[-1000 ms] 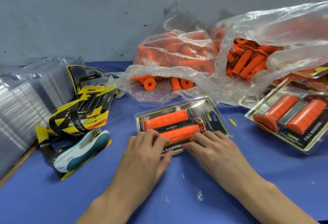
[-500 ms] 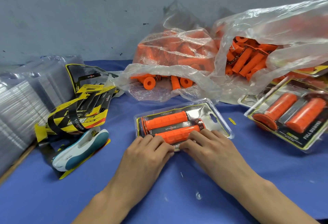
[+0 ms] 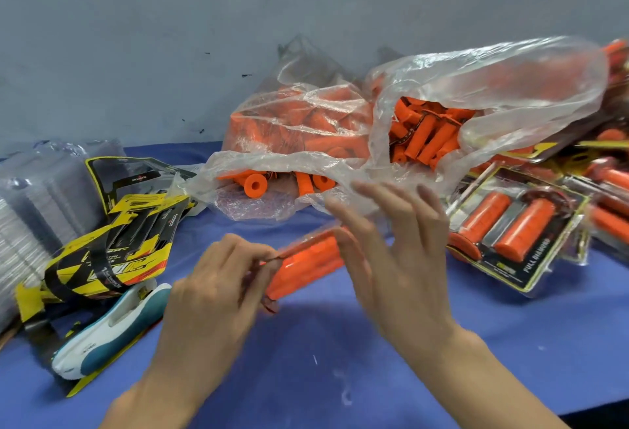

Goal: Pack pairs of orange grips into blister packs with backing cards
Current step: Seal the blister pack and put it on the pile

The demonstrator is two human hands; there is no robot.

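A blister pack (image 3: pixel 306 263) with two orange grips is lifted off the blue table (image 3: pixel 340 377) and tilted on edge, motion-blurred. My left hand (image 3: pixel 218 285) pinches its left end between thumb and fingers. On the pack's right end my right hand (image 3: pixel 398 251) has its thumb and a finger, the other fingers spread and raised. Behind, clear plastic bags (image 3: pixel 340 132) hold many loose orange grips (image 3: pixel 429 139). Yellow-black backing cards (image 3: pixel 119 245) lie at left. Finished packs (image 3: pixel 510 234) are piled at right.
A stack of empty clear blisters (image 3: pixel 37 204) stands at the far left. A white and teal stapler (image 3: pixel 112 330) lies in front of the backing cards. A grey wall runs behind the table.
The pack lay flat under both hands' pressing fingers; now both hands have lifted it off the table and tipped it up on edge.
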